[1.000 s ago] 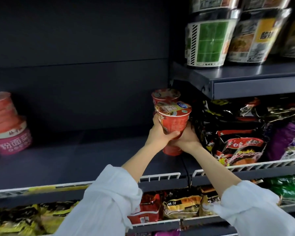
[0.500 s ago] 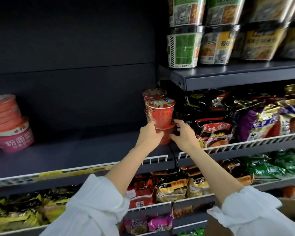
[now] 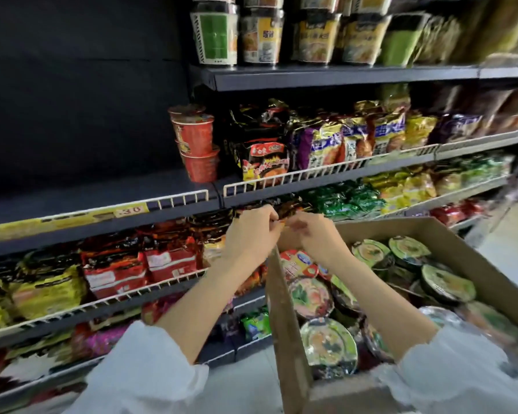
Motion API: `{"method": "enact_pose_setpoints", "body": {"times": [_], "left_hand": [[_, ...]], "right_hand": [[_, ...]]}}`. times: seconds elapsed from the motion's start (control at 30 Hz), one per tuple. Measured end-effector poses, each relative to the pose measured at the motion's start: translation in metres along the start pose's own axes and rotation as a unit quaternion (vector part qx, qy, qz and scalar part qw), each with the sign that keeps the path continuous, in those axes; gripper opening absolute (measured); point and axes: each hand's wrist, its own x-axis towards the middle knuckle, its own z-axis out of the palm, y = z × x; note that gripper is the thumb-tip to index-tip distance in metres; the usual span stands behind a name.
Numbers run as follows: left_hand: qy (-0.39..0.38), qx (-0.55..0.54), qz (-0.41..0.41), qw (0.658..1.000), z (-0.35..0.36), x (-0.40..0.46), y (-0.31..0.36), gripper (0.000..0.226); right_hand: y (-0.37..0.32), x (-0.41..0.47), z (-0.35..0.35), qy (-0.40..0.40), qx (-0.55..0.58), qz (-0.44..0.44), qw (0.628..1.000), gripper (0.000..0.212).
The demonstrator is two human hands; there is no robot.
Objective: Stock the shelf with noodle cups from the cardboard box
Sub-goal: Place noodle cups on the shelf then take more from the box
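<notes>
Both hands empty, fingers loosely curled: left hand [image 3: 251,231], right hand [image 3: 314,234] over cardboard box [image 3: 284,309] rim. Noodle cups [image 3: 326,342] lie below-right, lids up; right hand nearer.

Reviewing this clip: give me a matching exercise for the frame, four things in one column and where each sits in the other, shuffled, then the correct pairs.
Things:
1. red noodle cups
2. green-lidded bowls
3. tall tubs
4. hands

Places:
A. top shelf
B. inside the cardboard box, far side
C. stacked at the right end of the dark shelf section, beside the packet noodles
D. together above the box's near corner

Pairs: 1-C, 2-B, 3-A, 4-D
</notes>
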Motion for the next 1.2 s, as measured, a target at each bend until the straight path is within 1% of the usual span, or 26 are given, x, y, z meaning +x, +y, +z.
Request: {"method": "enact_pose_setpoints", "body": {"times": [0.13, 0.27, 0.4, 0.53, 0.63, 0.73, 0.83, 0.93, 1.0, 1.07, 1.13, 1.2], "left_hand": [[-0.056, -0.022, 0.0, 0.998, 0.046, -0.012, 0.028, 0.024], [-0.112, -0.003, -0.035, 0.993, 0.092, -0.007, 0.039, 0.026], [-0.166, 0.038, -0.093, 0.981, 0.134, 0.011, 0.045, 0.032], [-0.209, 0.094, -0.15, 0.962, 0.168, 0.035, 0.043, 0.04], [-0.24, 0.099, -0.2, 0.945, 0.185, 0.051, 0.039, 0.048], [-0.249, 0.127, -0.233, 0.932, 0.196, 0.067, 0.03, 0.063], [-0.261, 0.151, -0.253, 0.919, 0.207, 0.078, 0.021, 0.091], [-0.29, 0.176, -0.261, 0.904, 0.22, 0.084, 0.017, 0.109], [-0.288, 0.203, -0.261, 0.899, 0.225, 0.087, 0.017, 0.111], [-0.272, 0.236, -0.247, 0.9, 0.226, 0.087, 0.019, 0.112], [-0.239, 0.281, -0.203, 0.907, 0.222, 0.086, 0.024, 0.117], [-0.176, 0.313, -0.142, 0.922, 0.214, 0.083, 0.035, 0.12]], "right_hand": [[0.053, -0.027, -0.014, -0.016, -0.023, 0.049, 0.998, 0.033], [0.106, -0.025, -0.018, -0.061, -0.029, 0.071, 0.995, 0.028], [0.15, -0.002, -0.014, -0.114, -0.051, 0.088, 0.988, 0.038], [0.177, 0.029, -0.004, -0.174, -0.063, 0.095, 0.978, 0.05], [0.19, 0.054, 0.011, -0.209, -0.082, 0.09, 0.97, 0.049], [0.202, 0.077, 0.026, -0.257, -0.126, 0.102, 0.953, 0.052], [0.209, 0.089, 0.036, -0.312, -0.206, 0.106, 0.921, 0.059], [0.212, 0.095, 0.044, -0.308, -0.256, 0.088, 0.912, 0.068], [0.214, 0.098, 0.049, -0.301, -0.259, 0.085, 0.914, 0.075], [0.218, 0.097, 0.054, -0.286, -0.243, 0.101, 0.922, 0.079], [0.222, 0.096, 0.057, -0.271, -0.234, 0.097, 0.929, 0.079], [0.224, 0.095, 0.059, -0.263, -0.232, 0.083, 0.933, 0.079]]}}
